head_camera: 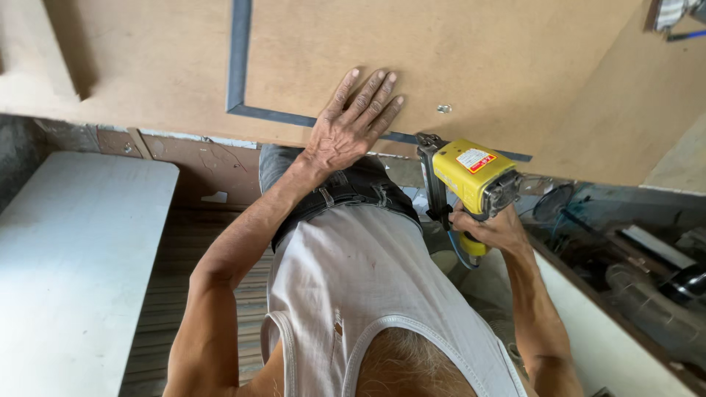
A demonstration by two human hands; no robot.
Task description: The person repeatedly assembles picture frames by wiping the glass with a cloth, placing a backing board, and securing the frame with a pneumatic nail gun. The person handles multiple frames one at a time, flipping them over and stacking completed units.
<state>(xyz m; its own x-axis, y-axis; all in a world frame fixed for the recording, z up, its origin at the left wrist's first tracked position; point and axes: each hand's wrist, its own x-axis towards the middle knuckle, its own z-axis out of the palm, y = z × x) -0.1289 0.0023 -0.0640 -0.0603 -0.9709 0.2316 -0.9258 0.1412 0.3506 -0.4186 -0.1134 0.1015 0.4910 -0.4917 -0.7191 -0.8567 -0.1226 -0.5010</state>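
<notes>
This is a woodworking or carpentry workshop. A large brown fibreboard panel (441, 51) with a routed groove fills the top of the frame, and a yellow pneumatic nail gun (471, 184) sits at its edge right of centre. Offcut boards (213, 165) lean under the panel at centre left, a white board (73, 257) lies at lower left, and pipes and clutter (647, 279) crowd the right side.
</notes>
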